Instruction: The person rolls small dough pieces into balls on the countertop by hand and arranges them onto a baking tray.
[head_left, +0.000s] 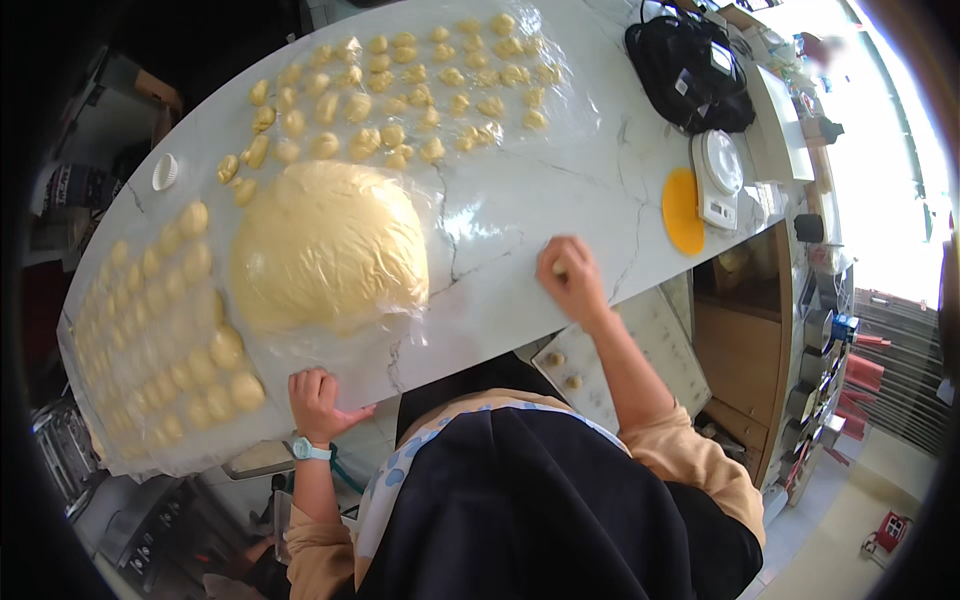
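Note:
My left hand (318, 400) rests at the table's near edge, fingers bent and thumb stretched out, with nothing visible in it. Further right, my right hand (568, 275) curls over a small pale dough piece (560, 267) on the marble top (500, 320). A big yellow dough mass (325, 250) under wrinkled clear plastic lies between and beyond my hands. Plastic-covered rows of dough balls (195, 310) fill the table's left side, and several smaller dough lumps (410, 75) sit in rows along the back.
A white scale (718, 200) and orange scraper (682, 210) sit at right, near a black bag (688, 75). A white cup (165, 172) stands at back left. Below the near edge is a tray (660, 370) with dough pieces, beside a wooden cabinet (740, 370).

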